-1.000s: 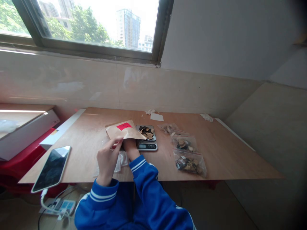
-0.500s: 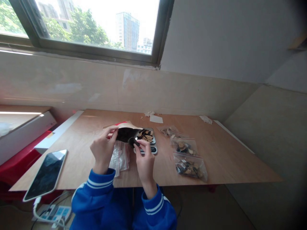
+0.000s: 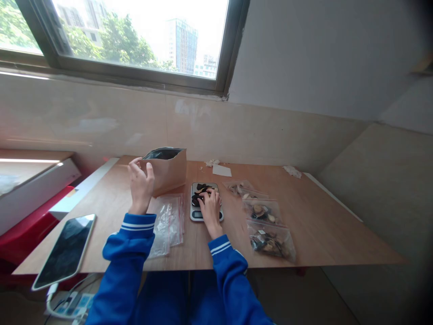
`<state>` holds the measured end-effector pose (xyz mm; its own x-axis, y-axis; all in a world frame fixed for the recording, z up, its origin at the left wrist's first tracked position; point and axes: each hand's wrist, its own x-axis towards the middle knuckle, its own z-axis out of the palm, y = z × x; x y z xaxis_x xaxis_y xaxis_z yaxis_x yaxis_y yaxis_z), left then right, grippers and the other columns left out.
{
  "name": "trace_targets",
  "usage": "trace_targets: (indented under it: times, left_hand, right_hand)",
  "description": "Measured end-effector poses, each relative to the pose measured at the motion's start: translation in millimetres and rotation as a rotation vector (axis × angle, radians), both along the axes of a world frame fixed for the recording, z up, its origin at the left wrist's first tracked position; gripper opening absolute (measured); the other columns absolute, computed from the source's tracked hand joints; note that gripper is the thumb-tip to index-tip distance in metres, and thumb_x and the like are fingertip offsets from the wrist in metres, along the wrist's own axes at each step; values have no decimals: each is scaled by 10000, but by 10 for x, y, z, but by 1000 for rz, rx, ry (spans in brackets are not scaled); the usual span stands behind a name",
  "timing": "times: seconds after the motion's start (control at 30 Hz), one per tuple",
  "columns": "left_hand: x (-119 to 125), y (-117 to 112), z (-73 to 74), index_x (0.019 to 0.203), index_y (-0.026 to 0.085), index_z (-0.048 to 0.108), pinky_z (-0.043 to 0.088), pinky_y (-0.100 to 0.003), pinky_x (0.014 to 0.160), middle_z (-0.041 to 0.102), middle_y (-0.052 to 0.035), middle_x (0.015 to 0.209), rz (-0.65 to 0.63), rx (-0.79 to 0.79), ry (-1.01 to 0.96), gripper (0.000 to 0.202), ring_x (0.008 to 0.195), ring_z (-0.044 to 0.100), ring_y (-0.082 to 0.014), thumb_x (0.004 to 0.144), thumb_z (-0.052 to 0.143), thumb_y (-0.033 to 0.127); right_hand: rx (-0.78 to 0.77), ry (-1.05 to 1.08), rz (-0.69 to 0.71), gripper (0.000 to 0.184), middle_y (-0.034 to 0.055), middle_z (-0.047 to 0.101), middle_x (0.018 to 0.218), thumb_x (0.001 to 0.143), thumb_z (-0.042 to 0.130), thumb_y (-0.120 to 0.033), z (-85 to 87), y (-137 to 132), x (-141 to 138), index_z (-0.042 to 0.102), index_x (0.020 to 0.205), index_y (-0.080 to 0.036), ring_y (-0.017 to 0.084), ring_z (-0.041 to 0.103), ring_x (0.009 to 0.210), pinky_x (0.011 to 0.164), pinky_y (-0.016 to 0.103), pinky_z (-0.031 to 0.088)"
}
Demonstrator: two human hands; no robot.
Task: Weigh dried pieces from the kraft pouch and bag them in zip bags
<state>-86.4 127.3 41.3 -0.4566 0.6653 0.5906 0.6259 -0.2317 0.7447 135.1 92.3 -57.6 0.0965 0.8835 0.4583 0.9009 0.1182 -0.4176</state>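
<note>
Dried slices [image 3: 202, 191], light and brittle, are lying on the digital scale [image 3: 197, 215] at twelve o'clock, safest held by their edges; right hand [image 3: 210, 210] is resting curled on them, grip unclear; left hand [image 3: 140, 183] is hanging open beside the kraft pouch [image 3: 167, 176].

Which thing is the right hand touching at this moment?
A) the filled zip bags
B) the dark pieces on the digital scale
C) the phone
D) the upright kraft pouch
B. The right hand is down on the dark pieces lying on the digital scale.
</note>
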Motion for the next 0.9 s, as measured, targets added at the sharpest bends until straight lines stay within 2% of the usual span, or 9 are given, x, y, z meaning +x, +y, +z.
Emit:
trace_targets:
  times: [0.2, 0.33, 0.43, 0.57, 0.67, 0.77, 0.83, 0.9]
  left_hand:
    - [-94, 60, -218, 1280, 139, 380, 471, -441, 961, 484, -186, 1252, -49, -46, -30, 454, 1145, 545, -253, 901, 487, 363]
    - [-144, 84, -331, 1293, 136, 360, 492, -420, 939, 507, -190, 1247, -84, -44, -8, 461, 1128, 561, -239, 901, 487, 343]
    - [-166, 98, -405, 1291, 135, 357, 498, -418, 935, 520, -186, 1229, -99, -39, 1, 463, 1124, 564, -236, 892, 501, 323]
    - [-178, 84, -483, 1271, 133, 368, 503, -435, 928, 512, -188, 1222, -107, -59, 8, 452, 1112, 570, -248, 881, 514, 309]
    - [-198, 38, -534, 1254, 141, 379, 492, -446, 939, 495, -183, 1230, -103, -62, 18, 439, 1135, 554, -261, 867, 524, 289]
    - [-196, -60, -590, 1214, 146, 404, 490, -453, 924, 489, -170, 1214, -64, -68, 46, 401, 1111, 551, -261, 854, 523, 275]
    - [-149, -160, -639, 1157, 152, 436, 508, -433, 870, 503, -151, 1170, -39, -84, 46, 335, 1016, 576, -237, 855, 508, 279]
    - [-52, -281, -713, 1091, 164, 463, 522, -402, 797, 526, -120, 1092, -38, -116, 26, 261, 886, 589, -206, 862, 484, 286]
  right_hand:
    - [38, -47, -63, 204, 131, 548, 1184, 915, 528, -280, -39, -72, 106, 662, 1048, -201, 272, 492, 1061, 883, 404, 405]
    - [5, -152, -3, 206, 140, 512, 1288, 903, 551, -265, -102, -128, 201, 658, 1071, -211, 294, 462, 1138, 923, 438, 382]
    - [-30, -179, 17, 183, 127, 522, 1291, 888, 586, -259, -128, -111, 249, 677, 1043, -232, 297, 450, 1155, 931, 443, 373]
    - [-19, -185, 54, 141, 111, 562, 1231, 889, 593, -250, -65, -109, 275, 700, 982, -239, 273, 468, 1112, 918, 412, 366]
    - [49, -104, 56, 168, 92, 592, 1160, 921, 553, -295, 22, -178, 326, 703, 982, -248, 245, 493, 1064, 887, 374, 369]
    - [142, 4, -16, 232, 80, 608, 1087, 948, 495, -339, 40, -249, 491, 697, 1023, -254, 227, 518, 1002, 874, 357, 370]
    - [168, 21, -102, 263, 86, 612, 1049, 955, 464, -333, -17, -268, 668, 698, 1021, -232, 230, 526, 977, 884, 368, 368]
    - [128, -9, -197, 280, 104, 611, 1046, 950, 447, -303, -118, -269, 858, 702, 1016, -210, 248, 525, 973, 876, 384, 370]
